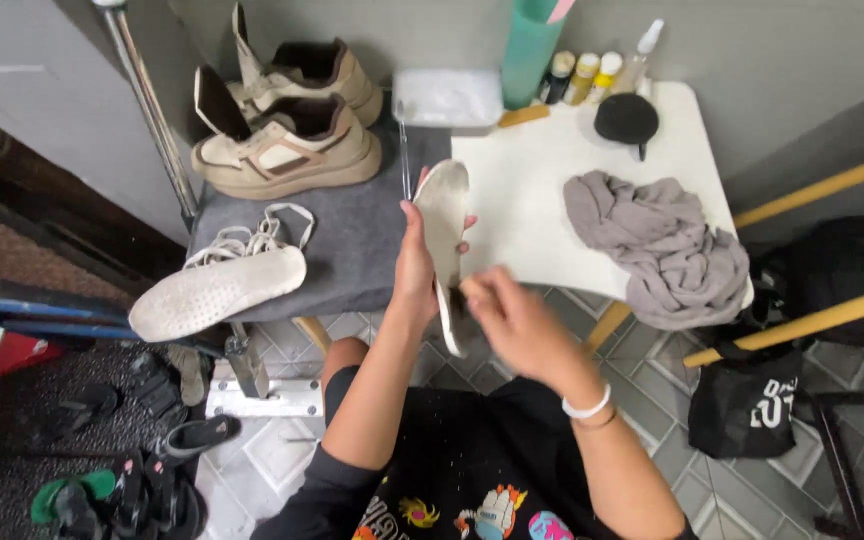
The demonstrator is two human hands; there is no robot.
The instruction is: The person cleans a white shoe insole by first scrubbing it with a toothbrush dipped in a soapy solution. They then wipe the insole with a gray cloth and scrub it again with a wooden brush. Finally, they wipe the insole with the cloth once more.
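Note:
My left hand [414, 262] grips a white shoe insole [443, 215] upright by its middle, in front of the small white table [527, 190]. My right hand [507, 310] is closed on a small brush-like thing at the insole's lower end; the thing itself is mostly hidden by my fingers. A second white insole [214, 292] lies on the grey mat [352, 235], beside a bundle of white laces [252, 238]. A pair of beige sneakers [287, 145] stands at the back of the mat.
A crumpled grey cloth [667, 245] hangs over the table's right edge. At the back stand a teal cup [530, 52], small bottles [592, 72], a black round lid [626, 117] and a clear tray [447, 98]. Sandals [142, 480] lie on the floor left; black bags [752, 400] sit right.

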